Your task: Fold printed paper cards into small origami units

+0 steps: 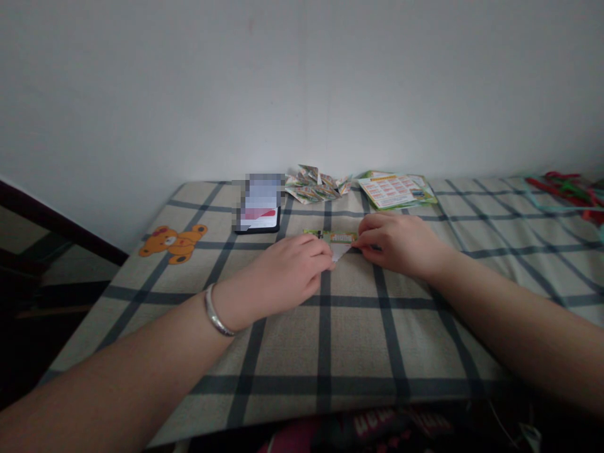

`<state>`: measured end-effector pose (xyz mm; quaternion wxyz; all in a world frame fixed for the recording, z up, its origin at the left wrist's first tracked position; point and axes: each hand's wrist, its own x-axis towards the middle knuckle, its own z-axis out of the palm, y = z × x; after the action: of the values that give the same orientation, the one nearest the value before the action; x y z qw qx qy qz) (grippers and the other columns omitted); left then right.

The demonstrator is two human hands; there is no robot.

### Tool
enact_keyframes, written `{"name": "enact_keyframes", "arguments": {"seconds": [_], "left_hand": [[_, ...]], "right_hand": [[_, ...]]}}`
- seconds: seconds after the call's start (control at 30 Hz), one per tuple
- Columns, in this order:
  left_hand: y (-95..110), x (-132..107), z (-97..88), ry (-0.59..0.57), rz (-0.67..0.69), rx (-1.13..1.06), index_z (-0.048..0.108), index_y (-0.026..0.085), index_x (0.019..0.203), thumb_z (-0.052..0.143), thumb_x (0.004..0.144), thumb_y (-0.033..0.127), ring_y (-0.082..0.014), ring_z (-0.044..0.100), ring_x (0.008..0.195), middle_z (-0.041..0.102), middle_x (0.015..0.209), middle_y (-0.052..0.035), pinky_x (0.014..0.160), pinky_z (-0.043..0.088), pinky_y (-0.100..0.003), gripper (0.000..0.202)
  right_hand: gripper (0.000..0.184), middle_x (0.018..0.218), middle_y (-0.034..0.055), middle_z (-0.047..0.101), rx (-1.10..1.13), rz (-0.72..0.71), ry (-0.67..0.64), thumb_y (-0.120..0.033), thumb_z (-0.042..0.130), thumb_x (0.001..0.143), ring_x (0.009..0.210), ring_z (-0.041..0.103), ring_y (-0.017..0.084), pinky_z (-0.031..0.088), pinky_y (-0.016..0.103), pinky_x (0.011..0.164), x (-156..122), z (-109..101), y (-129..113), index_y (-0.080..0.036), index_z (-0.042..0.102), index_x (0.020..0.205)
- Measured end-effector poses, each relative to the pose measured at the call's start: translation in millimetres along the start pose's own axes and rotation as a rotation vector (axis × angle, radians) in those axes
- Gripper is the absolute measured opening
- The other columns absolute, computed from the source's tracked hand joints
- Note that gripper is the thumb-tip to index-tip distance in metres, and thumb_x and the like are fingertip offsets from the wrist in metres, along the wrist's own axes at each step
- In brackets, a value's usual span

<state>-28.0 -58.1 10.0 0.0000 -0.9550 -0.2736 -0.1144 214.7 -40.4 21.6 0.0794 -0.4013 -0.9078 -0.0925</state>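
A small printed paper [343, 238], partly folded with a white underside showing, lies on the checked tablecloth [283, 352] between my hands. My left hand [295, 267], with a silver bangle at the wrist, presses on the paper's left part, fingers bent together and covering some of it. At the paper's right corner, the thumb and fingers of my right hand [394, 242] pinch its edge. Behind my hands sits a pile of folded paper pieces [318, 189]. To the right of that pile is a stack of printed leaflets [396, 190].
A phone [258, 211] with a lit screen lies left of the folded pieces. A bear picture [173, 243] is on the cloth at left. Red and green items [566, 189] fill a clear tray at far right. A white wall [302, 88] borders the table's back.
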Motion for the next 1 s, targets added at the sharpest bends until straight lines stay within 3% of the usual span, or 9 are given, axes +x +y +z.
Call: {"name": "enact_keyframes", "arguments": {"seconds": [0.2, 0.43, 0.83, 1.0], "left_hand": [[-3, -4, -0.8, -0.016, -0.013, -0.031, 0.065, 0.018, 0.109, 0.049, 0.089, 0.014, -0.0206, 0.054, 0.113, 0.062, 0.117, -0.0052, 0.102, 0.043, -0.04, 0.027], [-17, -7, -2.6, -0.018, 0.027, -0.087, 0.064, 0.026, 0.112, 0.049, 0.088, 0.011, -0.0183, 0.053, 0.114, 0.061, 0.12, -0.0008, 0.102, 0.042, -0.038, 0.032], [-21, -5, 1.3, 0.01, 0.132, 0.004, 0.063, 0.021, 0.105, 0.051, 0.091, 0.019, -0.0209, 0.056, 0.109, 0.064, 0.115, -0.003, 0.096, 0.047, -0.038, 0.019], [-20, -7, 2.3, 0.045, 0.077, 0.037, 0.06, 0.018, 0.116, 0.053, 0.091, 0.022, -0.0218, 0.058, 0.108, 0.065, 0.115, -0.0066, 0.094, 0.049, -0.038, 0.027]], "right_hand": [[0.016, 0.089, 0.0031, 0.068, -0.01, 0.01, -0.001, -0.023, 0.056, 0.086, 0.079, 0.062, 0.018, 0.04, 0.029, 0.062, 0, 3, 0, -0.021, 0.072, 0.082], [0.017, 0.102, 0.0062, 0.069, 0.031, -0.048, 0.035, -0.019, 0.054, 0.087, 0.09, 0.063, 0.02, 0.045, 0.031, 0.075, -2, 8, 5, -0.018, 0.071, 0.09], [0.022, 0.103, 0.009, 0.069, 0.007, -0.029, 0.088, -0.025, 0.051, 0.093, 0.095, 0.062, 0.022, 0.047, 0.033, 0.08, 2, 14, 2, -0.016, 0.066, 0.106], [0.02, 0.097, 0.0071, 0.069, 0.006, -0.04, 0.126, -0.021, 0.053, 0.091, 0.09, 0.062, 0.022, 0.046, 0.033, 0.077, 0, 15, 4, -0.017, 0.066, 0.105]]}}
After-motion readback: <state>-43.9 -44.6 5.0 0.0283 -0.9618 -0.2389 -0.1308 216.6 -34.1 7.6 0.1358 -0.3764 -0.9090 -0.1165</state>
